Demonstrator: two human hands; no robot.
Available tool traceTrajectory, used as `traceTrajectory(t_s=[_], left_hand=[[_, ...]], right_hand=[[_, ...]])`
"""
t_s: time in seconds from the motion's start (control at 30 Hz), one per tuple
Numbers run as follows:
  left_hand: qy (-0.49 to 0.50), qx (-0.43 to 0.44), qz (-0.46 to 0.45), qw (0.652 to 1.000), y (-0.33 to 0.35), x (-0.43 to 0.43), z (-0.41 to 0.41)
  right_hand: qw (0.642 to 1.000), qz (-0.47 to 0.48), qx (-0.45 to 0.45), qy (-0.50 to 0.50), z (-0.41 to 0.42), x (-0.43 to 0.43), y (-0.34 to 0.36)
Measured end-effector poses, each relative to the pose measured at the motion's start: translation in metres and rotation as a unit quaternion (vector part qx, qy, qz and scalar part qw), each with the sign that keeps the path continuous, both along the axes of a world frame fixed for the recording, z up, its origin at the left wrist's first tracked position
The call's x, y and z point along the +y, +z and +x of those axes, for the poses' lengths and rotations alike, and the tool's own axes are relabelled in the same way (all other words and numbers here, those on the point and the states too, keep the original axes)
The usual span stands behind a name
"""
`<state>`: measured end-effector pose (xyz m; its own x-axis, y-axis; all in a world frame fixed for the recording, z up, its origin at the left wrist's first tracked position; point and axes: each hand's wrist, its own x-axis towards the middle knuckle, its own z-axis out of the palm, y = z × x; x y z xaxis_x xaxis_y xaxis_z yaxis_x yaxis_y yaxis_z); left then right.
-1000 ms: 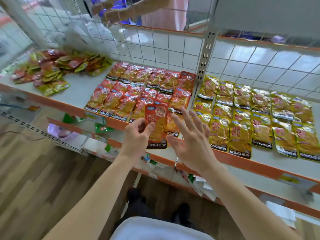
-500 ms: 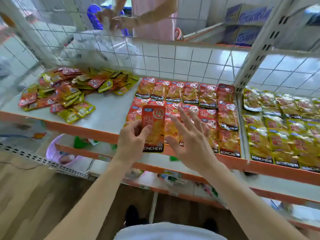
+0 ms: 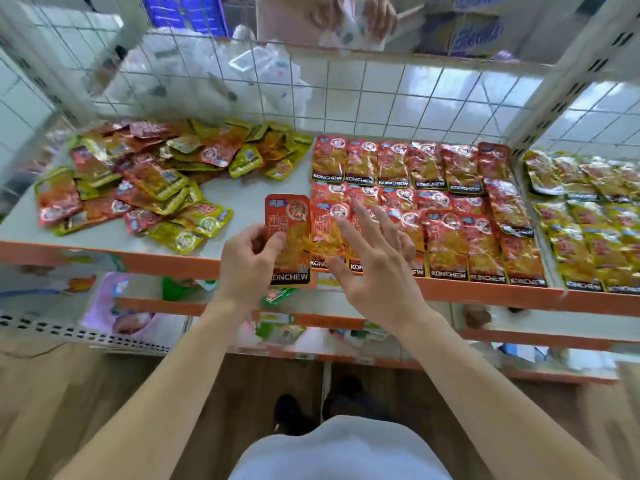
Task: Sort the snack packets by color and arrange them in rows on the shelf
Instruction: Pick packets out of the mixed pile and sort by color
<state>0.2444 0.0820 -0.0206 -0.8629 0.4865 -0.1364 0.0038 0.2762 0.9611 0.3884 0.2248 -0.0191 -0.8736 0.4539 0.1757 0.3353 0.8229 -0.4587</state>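
My left hand [image 3: 247, 265] pinches a red snack packet [image 3: 289, 237] upright at the shelf's front edge, just left of the rows of red packets [image 3: 429, 188]. Beside it my right hand [image 3: 374, 261] hovers with fingers spread over the front row of red packets, holding nothing. A mixed heap of red and yellow packets [image 3: 138, 181] lies on the left part of the shelf [image 3: 104, 252]. Rows of yellow packets [image 3: 585, 216] fill the shelf section to the right.
A white wire grid [image 3: 381, 95] backs the shelf, with a perforated upright post [image 3: 561, 84] between the red and yellow sections. Behind the grid a person's hands [image 3: 356, 15] handle a plastic bag. Lower shelves [image 3: 277, 313] hold other goods.
The view has swung left, so the mixed heap now shows fully. The held red packet has moved left, from over the red rows to their left edge. My right hand stays spread beside it.
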Motion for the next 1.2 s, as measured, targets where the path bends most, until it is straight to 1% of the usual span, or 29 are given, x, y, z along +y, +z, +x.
traceTrajectory(t_s=[0.13,0.27,0.3,0.37,0.4,0.43,0.5,0.57,0.63,0.67,0.73,0.77,0.83,0.9,1.1,1.2], left_hand=[[0.021,0.010,-0.030,0.999,0.002,0.011,-0.016],[0.029,-0.024,-0.087,0.996,-0.008,0.027,-0.041],[0.019,-0.017,-0.106,0.994,-0.011,0.030,-0.046],[-0.007,0.026,-0.152,0.988,-0.013,0.032,-0.048],[-0.022,0.065,-0.180,0.981,-0.013,0.033,-0.046],[-0.038,0.117,-0.215,0.969,-0.013,0.033,-0.043],[-0.053,0.229,-0.272,0.933,-0.012,0.031,-0.036],[-0.042,0.273,-0.299,0.914,-0.015,0.027,-0.033],[-0.040,0.292,-0.304,0.906,-0.019,0.023,-0.032],[-0.055,0.309,-0.298,0.901,-0.020,0.023,-0.032],[-0.123,0.347,-0.285,0.885,-0.022,0.022,-0.031],[-0.161,0.352,-0.283,0.878,-0.023,0.023,-0.032],[-0.203,0.332,-0.289,0.875,-0.023,0.025,-0.032],[-0.202,0.310,-0.295,0.881,-0.023,0.026,-0.029],[-0.191,0.304,-0.291,0.887,-0.017,0.025,-0.025],[-0.164,0.330,-0.288,0.884,-0.011,0.022,-0.028]], right_hand=[[1.000,0.016,-0.025,0.007,-0.016,0.005,0.000],[0.998,0.008,-0.057,0.023,-0.029,0.013,0.002],[0.997,0.013,-0.068,0.022,-0.031,0.014,0.001],[0.997,0.021,-0.075,0.018,-0.035,0.016,-0.002],[0.997,0.024,-0.074,0.017,-0.035,0.017,-0.004],[0.997,0.025,-0.072,0.016,-0.035,0.017,-0.007],[0.997,0.023,-0.067,0.013,-0.034,0.016,-0.010],[0.998,0.015,-0.062,0.012,-0.032,0.015,-0.013],[0.998,0.006,-0.061,0.010,-0.032,0.016,-0.013],[0.998,0.004,-0.066,0.008,-0.033,0.016,-0.012],[0.997,0.010,-0.072,0.005,-0.036,0.017,-0.011],[0.997,0.014,-0.072,0.002,-0.038,0.018,-0.010],[0.997,0.022,-0.078,-0.001,-0.042,0.020,-0.009],[0.996,0.027,-0.084,-0.004,-0.044,0.021,-0.008],[0.998,0.005,-0.067,0.003,-0.044,0.024,-0.007],[0.998,0.004,-0.060,0.013,-0.050,0.032,-0.003]])
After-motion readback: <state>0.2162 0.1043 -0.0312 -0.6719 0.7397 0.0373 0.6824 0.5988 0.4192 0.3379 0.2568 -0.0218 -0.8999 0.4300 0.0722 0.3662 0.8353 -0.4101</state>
